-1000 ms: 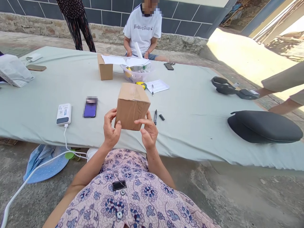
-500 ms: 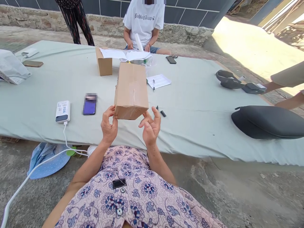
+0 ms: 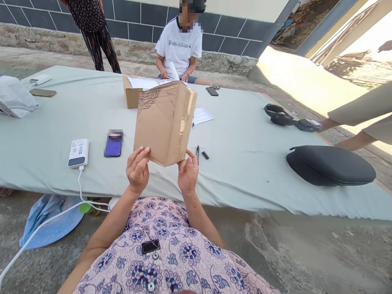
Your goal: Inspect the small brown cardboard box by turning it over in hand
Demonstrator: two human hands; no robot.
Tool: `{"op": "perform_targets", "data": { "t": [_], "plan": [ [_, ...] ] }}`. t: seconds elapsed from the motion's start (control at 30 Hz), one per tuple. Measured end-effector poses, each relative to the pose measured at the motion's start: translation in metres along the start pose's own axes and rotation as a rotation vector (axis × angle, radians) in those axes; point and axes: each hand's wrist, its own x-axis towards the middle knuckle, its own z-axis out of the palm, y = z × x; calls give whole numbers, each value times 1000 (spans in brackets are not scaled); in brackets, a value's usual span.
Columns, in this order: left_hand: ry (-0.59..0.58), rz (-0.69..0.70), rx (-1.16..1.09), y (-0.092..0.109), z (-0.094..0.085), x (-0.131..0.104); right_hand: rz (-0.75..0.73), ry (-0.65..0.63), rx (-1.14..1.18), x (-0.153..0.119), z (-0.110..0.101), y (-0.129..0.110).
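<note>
A brown cardboard box [image 3: 157, 124] is tilted up above the table in front of me, with dark scribbled curves at its upper left corner and shiny tape along its right side. My left hand [image 3: 137, 169] grips its lower left edge, fingers on the front face. At the lower right corner, my right hand [image 3: 188, 173] is closed on the box, with part of the fingers hidden behind it. An uncapped black marker [image 3: 198, 155] lies just right of my right hand, its cap [image 3: 205, 155] beside it.
On the cloth-covered table [image 3: 239, 171] are a white power bank [image 3: 79, 153] with a cable, a phone [image 3: 113, 145], another cardboard box [image 3: 132, 98] with papers, and a black case [image 3: 332, 165]. A person [image 3: 179, 49] sits opposite; another person's arms [image 3: 355, 118] reach in from the right.
The box has been turned, so a broad face with scribbled lines now shows. My right hand has gone from spread fingers to holding the lower right corner. The view has shifted slightly.
</note>
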Motion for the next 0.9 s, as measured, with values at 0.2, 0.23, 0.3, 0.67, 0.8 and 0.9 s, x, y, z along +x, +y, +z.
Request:
{"op": "perform_targets", "data": {
  "t": [0.2, 0.23, 0.3, 0.67, 0.8, 0.9],
  "plan": [
    [-138, -140, -179, 7, -3, -1, -4, 38, 5, 3, -3, 2],
    [-163, -164, -210, 8, -5, -1, -10, 30, 1, 2, -3, 3],
    [-210, -194, -242, 8, -7, 0, -22, 15, -6, 1, -3, 4],
    [-290, -303, -288, 6, -5, -8, -71, -8, -59, 1, -6, 9],
    [-299, -369, -272, 1, -2, -15, -68, 10, -118, 3, -9, 18],
    [-305, -404, -300, -4, 2, -19, -48, 15, -170, 4, -11, 25]
  ]
}}
